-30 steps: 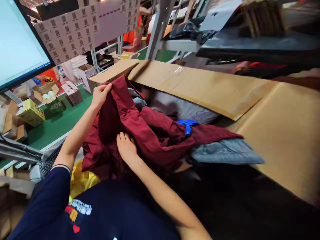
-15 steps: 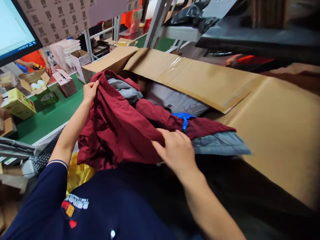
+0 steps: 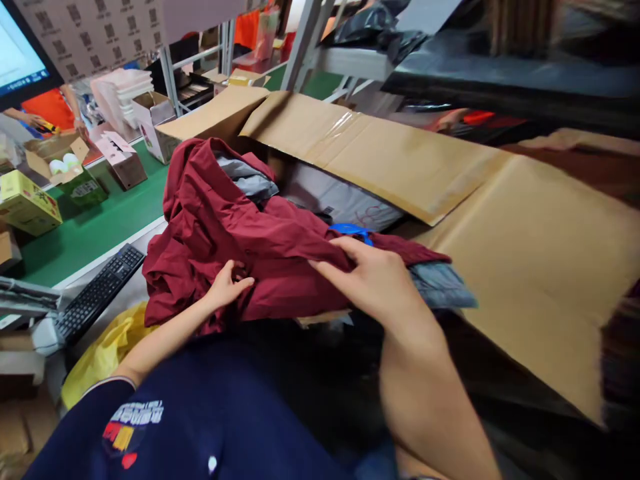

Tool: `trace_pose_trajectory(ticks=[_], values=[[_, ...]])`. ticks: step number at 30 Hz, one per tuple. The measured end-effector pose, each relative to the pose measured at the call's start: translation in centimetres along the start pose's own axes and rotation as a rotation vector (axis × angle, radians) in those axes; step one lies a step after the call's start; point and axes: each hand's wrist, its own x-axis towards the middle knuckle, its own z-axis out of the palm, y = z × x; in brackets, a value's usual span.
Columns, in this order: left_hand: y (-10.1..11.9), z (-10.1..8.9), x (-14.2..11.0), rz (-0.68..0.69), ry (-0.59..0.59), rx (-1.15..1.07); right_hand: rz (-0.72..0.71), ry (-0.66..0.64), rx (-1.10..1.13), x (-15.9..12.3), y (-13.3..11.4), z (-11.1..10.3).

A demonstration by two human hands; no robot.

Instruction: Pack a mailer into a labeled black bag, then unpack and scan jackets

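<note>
The maroon garment (image 3: 280,250) is draped, rumpled, over the open cardboard box (image 3: 380,157); a fold appears pinched in the grip of the right hand (image 3: 385,287); whether anything is grasped by the left hand (image 3: 223,288) cannot be told; soft, light handling is suggested, best gripped by the edges.

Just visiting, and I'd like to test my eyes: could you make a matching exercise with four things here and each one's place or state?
1. Dark red fabric garment
2. Black rectangular keyboard
3. Large brown cardboard box
4. Small yellow printed carton

A. On the green surface
B. Open, flaps spread
C. At the fingertips of the left hand and right hand
D. Beside crumpled yellow material

Pairs: 1-C, 2-D, 3-B, 4-A
</note>
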Motion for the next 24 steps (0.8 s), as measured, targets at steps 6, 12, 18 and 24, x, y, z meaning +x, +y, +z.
trace_pose_trajectory(ticks=[6,12,18,24], values=[[-0.4,-0.2,-1.1,0.119,0.073,-0.092,0.084,0.134,0.121,-3.1,0.8,0.4],[-0.2,2.1,-0.7,0.062,-0.018,0.056,0.241,0.124,0.332,-2.7,2.5,1.6],[-1.0,3.7,-2.3,0.202,0.246,0.203,0.362,0.226,0.419,-2.9,3.3,2.1],[-1.8,5.7,-3.8,0.207,0.182,0.121,0.4,0.269,0.332,-2.8,3.6,1.7]])
